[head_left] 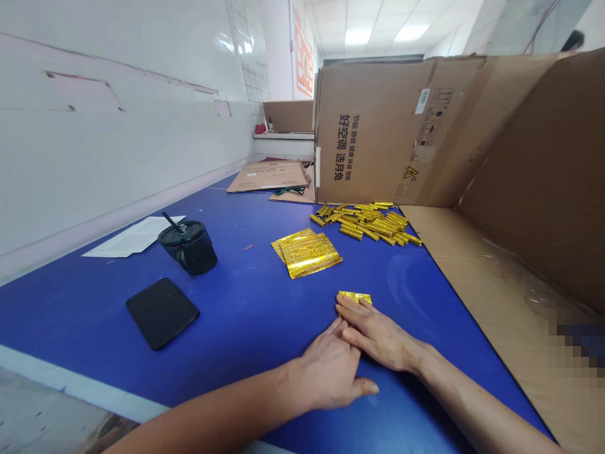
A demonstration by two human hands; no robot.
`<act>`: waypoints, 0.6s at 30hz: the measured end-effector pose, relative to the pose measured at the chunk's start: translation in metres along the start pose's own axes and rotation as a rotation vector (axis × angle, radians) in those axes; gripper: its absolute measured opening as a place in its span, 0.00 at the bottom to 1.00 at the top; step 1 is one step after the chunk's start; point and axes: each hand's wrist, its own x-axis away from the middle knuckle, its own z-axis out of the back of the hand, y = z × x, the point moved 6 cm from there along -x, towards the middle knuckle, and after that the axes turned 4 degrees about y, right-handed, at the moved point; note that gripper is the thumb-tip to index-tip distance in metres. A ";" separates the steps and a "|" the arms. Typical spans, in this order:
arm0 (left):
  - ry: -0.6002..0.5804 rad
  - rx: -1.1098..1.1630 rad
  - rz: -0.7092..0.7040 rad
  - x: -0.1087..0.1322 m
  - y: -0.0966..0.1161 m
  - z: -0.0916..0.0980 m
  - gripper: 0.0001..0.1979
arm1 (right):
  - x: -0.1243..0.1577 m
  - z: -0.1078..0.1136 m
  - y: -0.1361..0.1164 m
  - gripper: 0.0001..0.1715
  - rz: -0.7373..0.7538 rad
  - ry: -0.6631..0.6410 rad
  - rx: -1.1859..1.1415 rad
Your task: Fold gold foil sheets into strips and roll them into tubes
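Observation:
A small piece of gold foil paper (355, 296) lies on the blue table (246, 315), mostly covered by my hands. My right hand (380, 331) presses flat on it, fingers stretched out. My left hand (333, 366) is also flat, thumb held apart, with its fingertips partly hidden by my right hand. Beyond them lies a short stack of gold foil sheets (312, 253) with an embossed pattern. Farther back, a pile of rolled gold foil tubes (373, 224) is heaped near the table's right edge.
A black lidded mug (193, 249) stands at the left by white paper (125, 239) and a black phone (163, 313). A large cardboard box (378, 126) closes off the back and right. Flattened cardboard (269, 176) lies at the far end, beside the white wall (142, 113).

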 end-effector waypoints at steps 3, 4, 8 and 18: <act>-0.021 0.011 0.036 0.003 -0.004 -0.006 0.38 | -0.009 0.000 0.011 0.37 -0.026 0.014 0.040; -0.022 0.012 0.037 0.003 -0.005 -0.008 0.38 | -0.012 0.000 0.014 0.37 -0.033 0.020 0.051; -0.025 0.003 0.020 0.004 -0.006 -0.011 0.39 | -0.018 0.003 0.020 0.38 -0.043 0.041 0.045; 0.043 -0.018 -0.023 0.001 0.000 0.001 0.41 | 0.010 0.003 0.002 0.36 0.021 0.080 -0.021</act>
